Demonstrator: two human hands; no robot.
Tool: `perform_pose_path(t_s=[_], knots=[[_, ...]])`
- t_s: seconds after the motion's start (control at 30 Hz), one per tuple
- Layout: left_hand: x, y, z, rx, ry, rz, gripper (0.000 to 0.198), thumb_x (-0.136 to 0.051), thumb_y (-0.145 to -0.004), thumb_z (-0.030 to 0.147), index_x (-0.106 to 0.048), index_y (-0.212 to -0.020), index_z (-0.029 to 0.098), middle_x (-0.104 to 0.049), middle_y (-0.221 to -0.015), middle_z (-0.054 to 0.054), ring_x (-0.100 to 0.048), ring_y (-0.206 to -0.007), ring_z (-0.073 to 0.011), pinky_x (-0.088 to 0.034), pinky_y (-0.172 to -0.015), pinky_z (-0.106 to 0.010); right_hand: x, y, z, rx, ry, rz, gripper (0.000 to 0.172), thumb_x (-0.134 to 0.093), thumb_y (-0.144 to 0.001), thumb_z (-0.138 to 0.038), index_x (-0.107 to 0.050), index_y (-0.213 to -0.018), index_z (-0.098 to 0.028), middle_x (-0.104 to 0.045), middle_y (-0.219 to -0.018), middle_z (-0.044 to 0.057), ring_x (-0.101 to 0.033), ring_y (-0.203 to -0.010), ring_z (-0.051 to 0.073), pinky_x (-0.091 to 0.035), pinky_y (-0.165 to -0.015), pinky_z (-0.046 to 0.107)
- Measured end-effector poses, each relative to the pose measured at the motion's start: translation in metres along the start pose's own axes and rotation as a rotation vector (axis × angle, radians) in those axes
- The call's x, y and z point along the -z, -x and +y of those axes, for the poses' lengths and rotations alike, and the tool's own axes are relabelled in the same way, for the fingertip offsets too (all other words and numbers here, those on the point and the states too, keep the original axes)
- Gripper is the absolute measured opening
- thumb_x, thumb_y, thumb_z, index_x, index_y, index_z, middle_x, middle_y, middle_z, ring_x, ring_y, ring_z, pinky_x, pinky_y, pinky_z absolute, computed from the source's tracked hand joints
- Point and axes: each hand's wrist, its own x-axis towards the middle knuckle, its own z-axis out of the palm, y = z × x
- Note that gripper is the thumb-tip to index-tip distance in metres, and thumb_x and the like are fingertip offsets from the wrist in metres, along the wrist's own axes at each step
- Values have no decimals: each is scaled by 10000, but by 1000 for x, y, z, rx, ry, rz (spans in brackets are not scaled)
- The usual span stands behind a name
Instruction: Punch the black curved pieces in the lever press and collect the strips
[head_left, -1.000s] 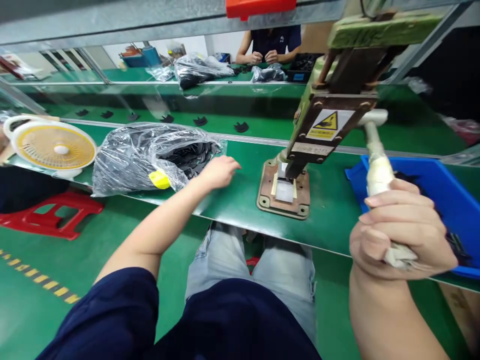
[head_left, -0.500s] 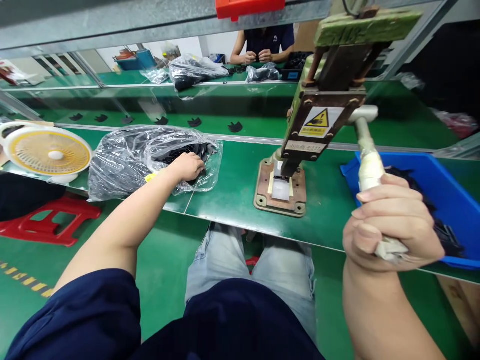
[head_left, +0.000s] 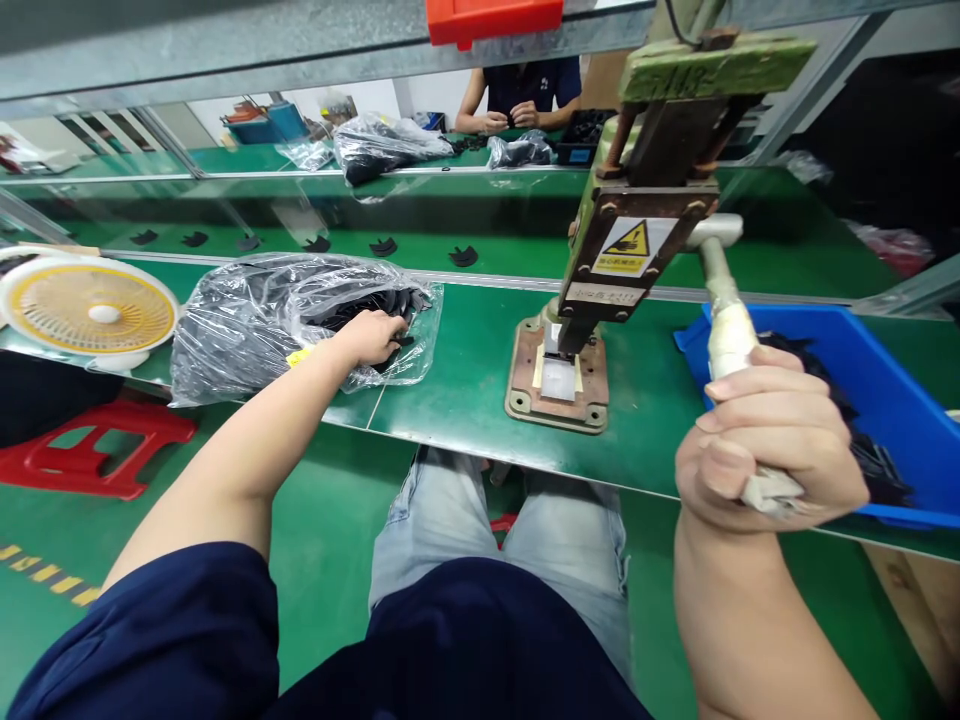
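My right hand (head_left: 772,440) is wrapped around the taped lever handle (head_left: 729,335) of a hand press (head_left: 637,240). Under the press ram, a pale block (head_left: 559,380) sits on the metal base plate (head_left: 525,402). To the left, a clear plastic bag (head_left: 240,320) lies on the bench, full of black plastic parts (head_left: 375,302). My left hand (head_left: 375,338) reaches into its mouth, fingers curled down onto a dark part at the fingertips. The palm side and much of that part are hidden.
A blue bin (head_left: 892,370) with black pieces stands right of the press. Several black curved parts (head_left: 463,256) lie in a row on the strip behind. A fan (head_left: 97,305) lies at the left, above a red stool (head_left: 112,450). Another person (head_left: 517,100) works opposite.
My left fingers have shifted slightly in the bag's mouth, and a dark part shows more at their tips. My right hand keeps its hold on the handle. The whole view has moved slightly.
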Motion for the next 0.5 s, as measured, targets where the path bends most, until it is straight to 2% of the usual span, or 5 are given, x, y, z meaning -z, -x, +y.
perform_pose_path(t_s=[0.1,0.17,0.3,0.4,0.5], knots=[[7,0,12,73,168,72,435,-617,-958,325,-613,-1374,195,-777,-1196,-110,-731,-1108,-287,-531,-945,-348,-2,1,-1,-3,3,17,410,-720,-850,-423,-470,-599,-216,-578,-591,-54,-683,-706,163,-593,-972,553],[14,-3,28,57,232,124,408,-624,-964,337,-608,-1347,199,-773,-1182,-105,-737,-1072,-287,-540,-908,-345,-2,1,-3,-10,13,0,401,-712,-856,-418,-469,-608,-217,-583,-601,-57,-684,-722,161,-589,-990,554],[25,-13,76,-83,234,164,410,-627,-965,293,-609,-1364,200,-756,-1233,-119,-726,-1130,-307,-535,-946,-362,1,-1,-7,-27,17,-30,383,-712,-858,-403,-471,-629,-214,-595,-624,-57,-680,-751,161,-580,-995,560],[22,-24,117,-125,334,182,452,-646,-967,270,-590,-1409,194,-760,-1221,-110,-733,-1106,-282,-533,-919,-341,2,-1,-9,-31,10,-39,370,-716,-858,-383,-476,-634,-211,-595,-632,-52,-680,-762,161,-569,-1010,556],[11,-35,151,-120,531,186,280,-684,-963,303,-673,-1223,198,-770,-1027,-59,-729,-931,-228,-519,-818,-306,2,-1,-9,-31,10,-43,351,-704,-863,-374,-485,-639,-215,-596,-638,-56,-681,-768,156,-565,-1022,546]])
